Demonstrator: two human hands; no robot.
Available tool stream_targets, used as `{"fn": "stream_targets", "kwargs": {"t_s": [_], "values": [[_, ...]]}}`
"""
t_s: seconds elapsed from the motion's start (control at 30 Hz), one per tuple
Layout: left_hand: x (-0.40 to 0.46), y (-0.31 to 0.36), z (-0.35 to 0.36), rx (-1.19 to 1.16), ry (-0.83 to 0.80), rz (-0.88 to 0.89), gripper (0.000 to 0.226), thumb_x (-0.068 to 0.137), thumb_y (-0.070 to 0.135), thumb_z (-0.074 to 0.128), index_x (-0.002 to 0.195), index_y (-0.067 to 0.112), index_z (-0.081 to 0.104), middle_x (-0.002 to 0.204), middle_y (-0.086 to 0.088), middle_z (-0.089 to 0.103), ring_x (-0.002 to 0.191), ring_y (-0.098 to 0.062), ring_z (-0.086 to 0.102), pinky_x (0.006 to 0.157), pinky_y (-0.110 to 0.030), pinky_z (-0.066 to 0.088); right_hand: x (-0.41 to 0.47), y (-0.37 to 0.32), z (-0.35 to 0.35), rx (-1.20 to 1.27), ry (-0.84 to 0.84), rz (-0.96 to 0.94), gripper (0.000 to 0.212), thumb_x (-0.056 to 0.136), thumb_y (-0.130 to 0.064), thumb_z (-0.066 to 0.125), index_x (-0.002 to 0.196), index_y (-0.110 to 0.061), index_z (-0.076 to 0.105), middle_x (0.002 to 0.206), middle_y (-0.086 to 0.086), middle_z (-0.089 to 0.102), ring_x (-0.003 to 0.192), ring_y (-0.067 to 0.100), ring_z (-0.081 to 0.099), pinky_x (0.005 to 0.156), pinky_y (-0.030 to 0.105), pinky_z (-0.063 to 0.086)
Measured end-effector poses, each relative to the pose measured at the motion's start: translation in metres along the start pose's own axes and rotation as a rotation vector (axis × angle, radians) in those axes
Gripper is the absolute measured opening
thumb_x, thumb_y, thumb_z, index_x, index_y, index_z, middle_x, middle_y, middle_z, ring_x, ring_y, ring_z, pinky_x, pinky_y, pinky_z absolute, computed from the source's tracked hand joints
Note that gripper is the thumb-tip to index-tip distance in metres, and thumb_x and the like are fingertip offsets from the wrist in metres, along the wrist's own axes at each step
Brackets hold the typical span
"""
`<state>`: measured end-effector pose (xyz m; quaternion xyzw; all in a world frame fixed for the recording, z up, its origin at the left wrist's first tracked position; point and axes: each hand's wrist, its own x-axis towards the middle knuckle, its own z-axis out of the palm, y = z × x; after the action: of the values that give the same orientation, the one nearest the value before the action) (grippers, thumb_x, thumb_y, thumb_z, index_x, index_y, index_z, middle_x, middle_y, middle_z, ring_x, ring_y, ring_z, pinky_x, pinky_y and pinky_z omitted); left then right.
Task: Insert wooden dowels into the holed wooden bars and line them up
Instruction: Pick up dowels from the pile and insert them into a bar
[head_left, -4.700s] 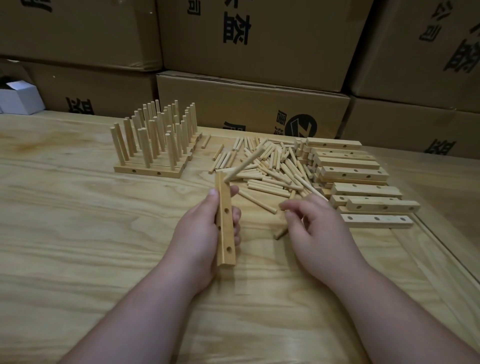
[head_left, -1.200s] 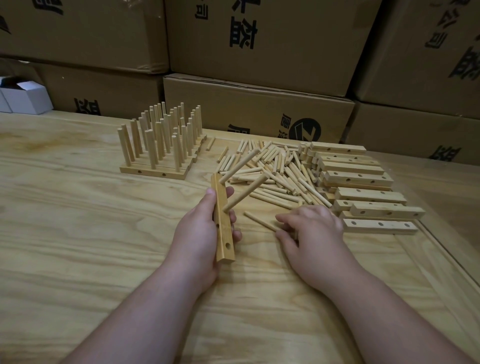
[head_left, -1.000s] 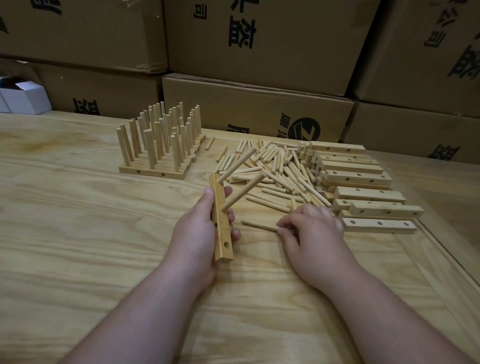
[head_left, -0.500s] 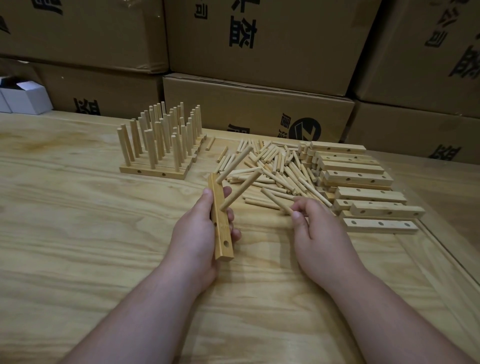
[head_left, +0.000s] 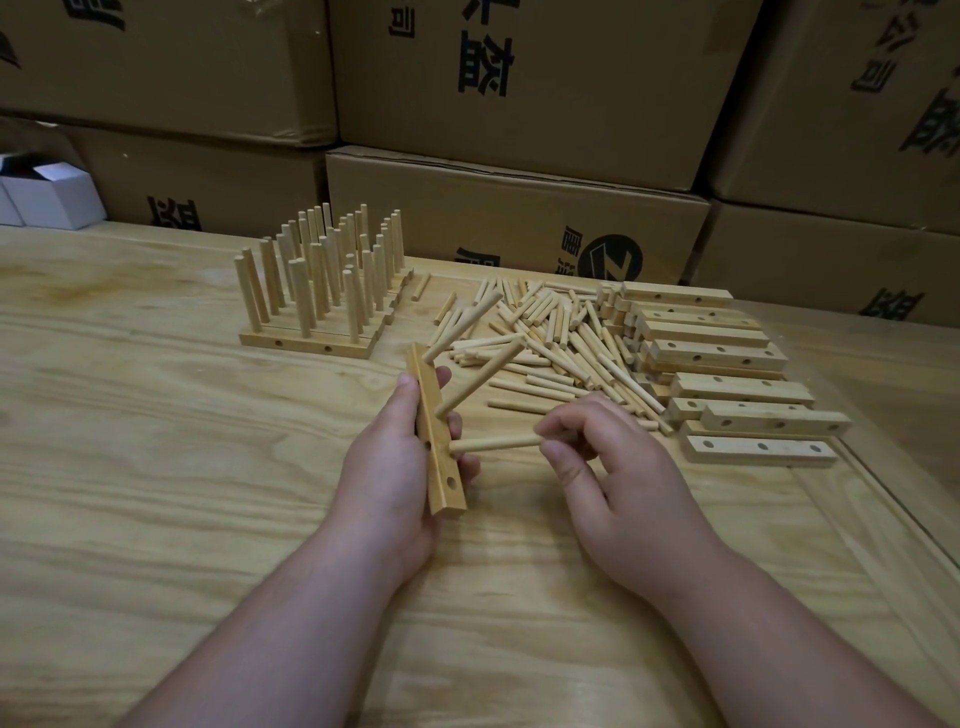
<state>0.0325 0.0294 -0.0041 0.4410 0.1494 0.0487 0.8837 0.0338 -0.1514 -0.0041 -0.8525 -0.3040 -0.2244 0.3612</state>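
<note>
The room was dim and evenly lit, soft shadows under the hands (head_left: 395, 467) on the table (head_left: 156, 467); edges bowed from the wide lens, slightly soft.

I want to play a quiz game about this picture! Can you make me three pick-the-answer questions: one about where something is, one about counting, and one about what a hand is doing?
1. Where is the group of finished bars with upright dowels?
A. Far left of the loose dowels
B. Under the right hand
C. On a box

2. How many dowels already stick out of the held bar?
A. None
B. Two
C. Five

3. What is the right hand doing?
A. Lying flat
B. Pinching a dowel
C. Lifting a box

Answers: 1 A, they stand left of the loose dowels. 2 B, two angled dowels show. 3 B, fingers pinch its end.
</note>
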Motion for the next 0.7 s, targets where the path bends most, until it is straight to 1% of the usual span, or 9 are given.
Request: {"fn": "stream_targets", "kwargs": {"t_s": [0.13,0.23,0.33,0.43,0.53,0.7], "values": [[-0.002,0.003,0.001,-0.011,-0.024,0.035,0.038,0.103,0.053,0.045,0.112,0.031,0.075,0.065,0.004,0.052,0.051,-0.009,0.044,0.051,-0.028,0.042,0.0,0.0,-0.002,0.046,-0.023,-0.038,0.01,0.096,-0.015,0.057,0.102,-0.02,0.064,0.096,-0.017,0.055,0.09,0.009,0.056,0.076,0.017,0.043],[-0.004,0.005,0.002,-0.037,-0.024,0.089,0.036,0.103,0.054,0.045,0.111,0.036,0.075,0.066,0.004,0.05,0.053,-0.009,0.043,0.048,-0.026,0.04,-0.001,-0.002,-0.001,0.044,-0.068,-0.057,0.012,0.097,-0.018,0.056,0.103,-0.02,0.066,0.097,-0.011,0.058,0.092,0.011,0.058,0.076,0.026,0.047],[-0.005,0.006,0.002,-0.07,-0.024,0.122,0.036,0.103,0.054,0.043,0.11,0.037,0.074,0.067,0.004,0.049,0.055,-0.009,0.043,0.051,-0.028,0.04,-0.002,-0.003,-0.002,0.035,-0.091,-0.055,0.012,0.096,-0.018,0.058,0.103,-0.019,0.068,0.096,-0.01,0.058,0.092,0.01,0.057,0.077,0.03,0.048],[-0.004,0.005,0.002,-0.051,-0.022,0.15,0.037,0.104,0.054,0.042,0.109,0.038,0.075,0.067,0.004,0.048,0.055,-0.009,0.042,0.053,-0.028,0.04,-0.001,-0.005,-0.003,0.034,-0.097,-0.048,0.012,0.095,-0.019,0.059,0.103,-0.019,0.068,0.094,-0.01,0.058,0.091,0.01,0.057,0.077,0.03,0.048],[-0.005,0.002,0.003,-0.004,-0.024,0.195,0.037,0.104,0.054,0.042,0.104,0.039,0.076,0.065,0.005,0.048,0.057,-0.01,0.043,0.053,-0.028,0.04,-0.002,-0.008,-0.003,0.02,-0.101,-0.045,0.013,0.095,-0.021,0.059,0.101,-0.018,0.07,0.091,-0.012,0.058,0.09,0.008,0.057,0.078,0.026,0.047],[-0.003,0.001,0.0,-0.042,-0.068,0.181,0.037,0.104,0.052,0.044,0.112,0.032,0.074,0.07,0.002,0.045,0.057,-0.011,0.043,0.052,-0.029,0.041,-0.003,-0.012,-0.003,0.018,-0.102,-0.022,0.014,0.094,-0.026,0.061,0.098,-0.02,0.073,0.083,-0.015,0.062,0.083,0.005,0.06,0.074,0.021,0.047]]}}
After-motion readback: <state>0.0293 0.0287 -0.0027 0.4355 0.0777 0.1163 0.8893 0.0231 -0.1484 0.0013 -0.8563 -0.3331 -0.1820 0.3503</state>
